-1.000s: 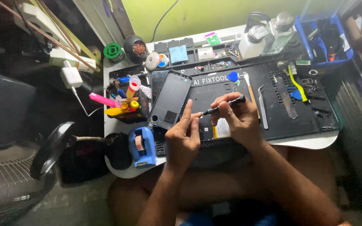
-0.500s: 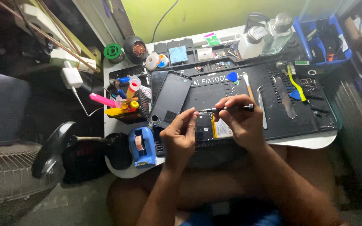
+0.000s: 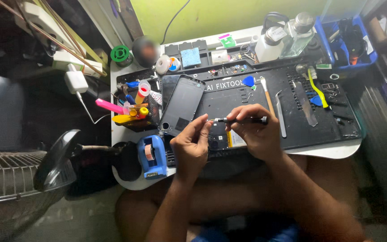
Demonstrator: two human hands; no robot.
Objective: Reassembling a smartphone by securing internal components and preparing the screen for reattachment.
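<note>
My right hand [image 3: 256, 132] grips a slim black screwdriver [image 3: 240, 120], held level and pointing left. My left hand [image 3: 191, 143] pinches at the screwdriver's metal tip with thumb and forefinger. Under both hands lies an opened phone body [image 3: 227, 140] with a yellow strip showing, on the black work mat [image 3: 301, 130]. A dark phone back panel [image 3: 182, 105] lies tilted on the mat just left of my hands.
A blue tape dispenser [image 3: 152, 156] stands at the table's front left. Tweezers [image 3: 281, 114], a brush [image 3: 267, 96] and a metal spatula [image 3: 304, 103] lie on the mat to the right. Bottles [image 3: 283, 36] and a blue bin [image 3: 350, 40] stand at the back. A fan [image 3: 19, 179] is at left.
The screwdriver has swung from a slant to level, and my left hand's fingers have come up to its tip. Both hands stay over the opened phone.
</note>
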